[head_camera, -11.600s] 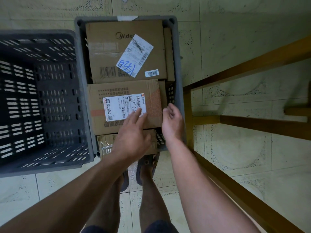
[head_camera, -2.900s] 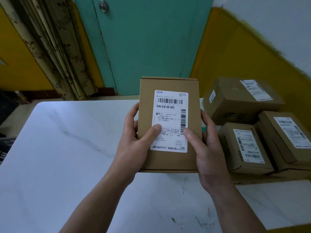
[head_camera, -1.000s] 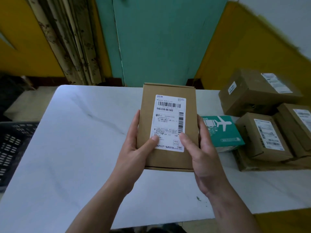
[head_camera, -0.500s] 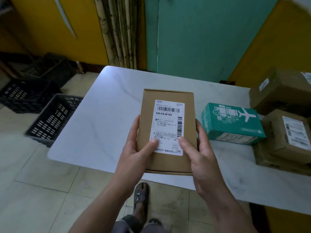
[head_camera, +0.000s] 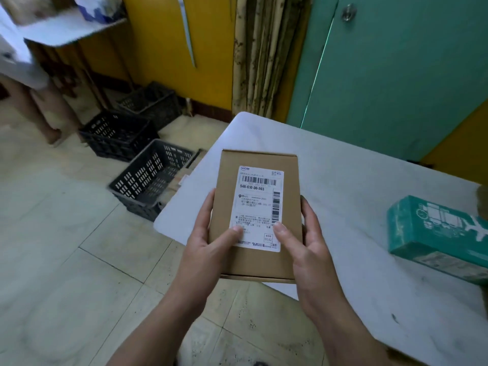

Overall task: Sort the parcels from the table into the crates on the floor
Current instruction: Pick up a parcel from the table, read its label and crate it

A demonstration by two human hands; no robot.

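Note:
A flat brown cardboard parcel (head_camera: 257, 262) with a white shipping label facing up is held over the left corner of the white table (head_camera: 356, 196). My left hand (head_camera: 208, 249) grips its left edge with the thumb on the label. My right hand (head_camera: 306, 247) grips its right edge, thumb likewise on the label. Three dark plastic crates stand on the floor to the left: the nearest crate (head_camera: 148, 178) beside the table corner with a cardboard box partly showing in it, a second crate (head_camera: 116, 133) behind it, and a third crate (head_camera: 151, 103) near the wall.
A teal box (head_camera: 433, 239) with an airplane print lies on the table at the right. A person (head_camera: 29, 83) stands at far left by another table (head_camera: 68, 30). A curtain and a teal door are behind. The floor is pale tile.
My view has swung left; the crates on the floor have come into sight and the brown parcels at the right have left it. Both hands keep the same grip on the parcel.

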